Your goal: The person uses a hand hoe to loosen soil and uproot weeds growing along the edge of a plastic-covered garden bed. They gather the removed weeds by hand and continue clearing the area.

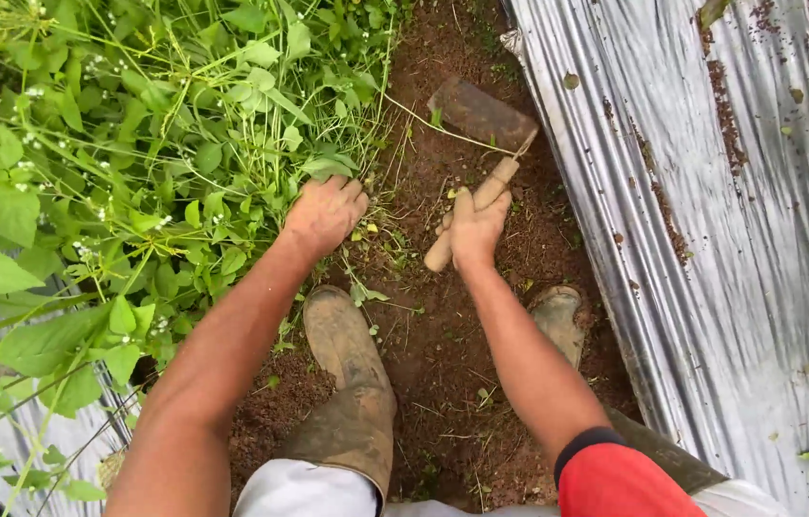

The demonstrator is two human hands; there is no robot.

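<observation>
Hand hoe (481, 144): short pale wooden handle, flat dark soil-caked blade, blade resting on bare brown soil, handle slanting back, gripped at lower end. Weeds (165, 144): dense green clump, small white flowers, left of hoe, grasped at edge.

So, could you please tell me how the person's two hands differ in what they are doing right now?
The left hand is closed on a clump of green weeds at the plants' edge, while the right hand is wrapped round the wooden handle of a small hoe. The left hand sits beside the leafy growth; the right is over bare soil, with the hoe's blade resting ahead of it. Both hands are bare, with their grip closed.
</observation>
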